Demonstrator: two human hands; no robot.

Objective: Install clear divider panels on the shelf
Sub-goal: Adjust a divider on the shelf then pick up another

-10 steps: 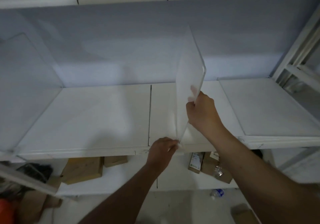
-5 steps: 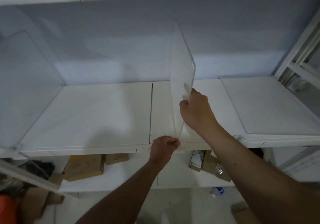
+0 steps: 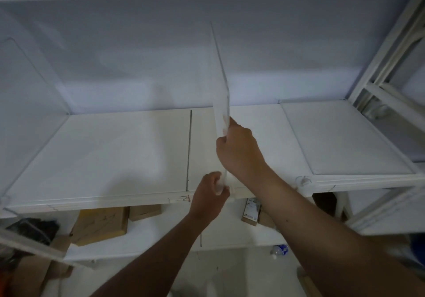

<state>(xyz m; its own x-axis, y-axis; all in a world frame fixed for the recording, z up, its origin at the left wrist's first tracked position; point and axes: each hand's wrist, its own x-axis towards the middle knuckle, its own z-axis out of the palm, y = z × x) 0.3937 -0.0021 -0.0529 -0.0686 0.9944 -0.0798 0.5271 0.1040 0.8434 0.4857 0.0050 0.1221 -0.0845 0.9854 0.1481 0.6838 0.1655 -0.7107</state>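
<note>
A clear divider panel (image 3: 219, 85) stands nearly upright on the white shelf (image 3: 119, 154), a little right of the dark seam in the shelf board. My right hand (image 3: 239, 149) grips its front edge about halfway up. My left hand (image 3: 210, 195) is closed around the panel's bottom front corner at the shelf's front lip. Another clear panel (image 3: 30, 82) stands at the far left end of the shelf. A third clear panel (image 3: 340, 135) lies flat on the shelf at the right.
A white clip (image 3: 303, 180) sits on the front lip at the right. Cardboard boxes (image 3: 101, 224) lie on the lower shelf. A plastic bottle (image 3: 279, 249) lies on the floor below. The white rack frame (image 3: 391, 50) rises at the right.
The panel has swung from leaning right to nearly upright and shifted left. My right hand moved left with it; my left hand stayed at the bottom corner.
</note>
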